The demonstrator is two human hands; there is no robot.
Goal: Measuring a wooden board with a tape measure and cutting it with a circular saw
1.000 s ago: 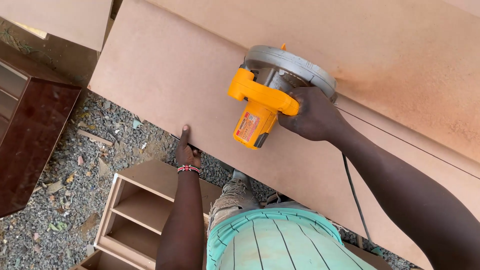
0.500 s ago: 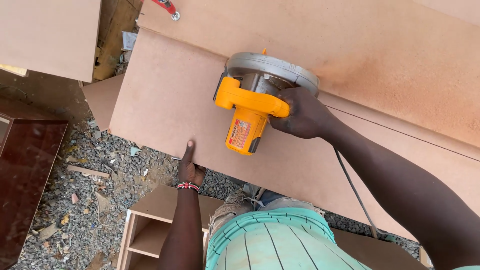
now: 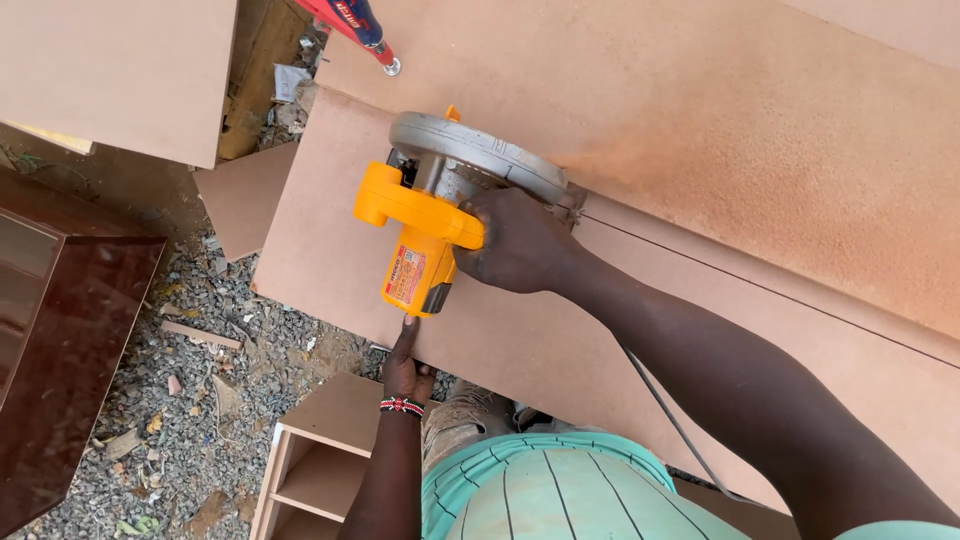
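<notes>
My right hand (image 3: 515, 240) is wrapped around the handle of a yellow circular saw (image 3: 430, 215) with a grey metal blade guard. The saw rests on a large brown fibreboard sheet (image 3: 700, 130), at the end of a thin cut line that runs off to the right. My left hand (image 3: 405, 368), with a beaded wristband, presses its fingers against the near edge of the cut strip of board (image 3: 330, 250), just below the saw's motor. The saw's black cord (image 3: 665, 410) trails under my right arm.
A small open wooden shelf unit (image 3: 320, 450) stands on gravel below the board. A dark glossy brown cabinet (image 3: 60, 340) is at the left. Another board (image 3: 120, 70) lies top left, with a red-handled tool (image 3: 350, 20) above the sheet.
The saw and my right hand have advanced to the left along the cut line, nearer the board's left end. My left hand has stayed on the near edge, following beneath the saw.
</notes>
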